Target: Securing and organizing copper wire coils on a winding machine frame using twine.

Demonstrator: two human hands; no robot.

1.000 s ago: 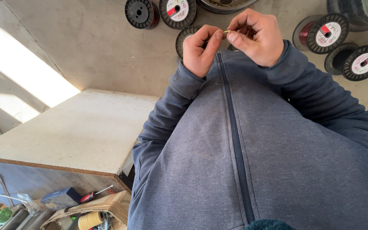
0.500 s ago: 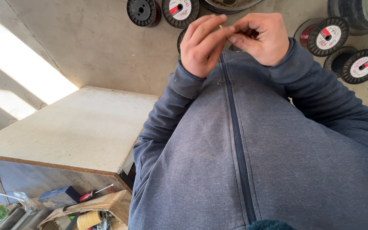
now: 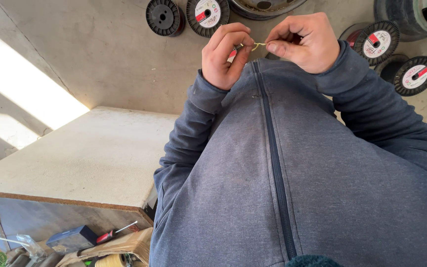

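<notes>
Head view looks straight down my grey zip-up top (image 3: 292, 188) to the two hands, raised close together at the far edge of the frame. My left hand (image 3: 225, 57) is curled, thumb and forefinger pinched on one end of a thin, yellowish bit of wire (image 3: 257, 46). My right hand (image 3: 306, 42) is also clenched, its fingertips nipping the other end, so the wire spans the small gap between the hands, just above the top of the zip.

I judge the step in hand to be fine finger work on that wire, bending or twisting it; which of the two I cannot tell, the piece is too small. The next move, as I read it, calls for a steady pinch on both ends and a small, controlled turn of the fingertips, since the piece is slight and would slip easily.

Beyond the hands, on the concrete floor (image 3: 105, 59), lie several black spools (image 3: 207, 15) with white and red labels, some to the far left, more to the far right. Near left stands a pale board-topped bench (image 3: 75, 158), with a red-handled screwdriver (image 3: 112, 234) and odds below it.
</notes>
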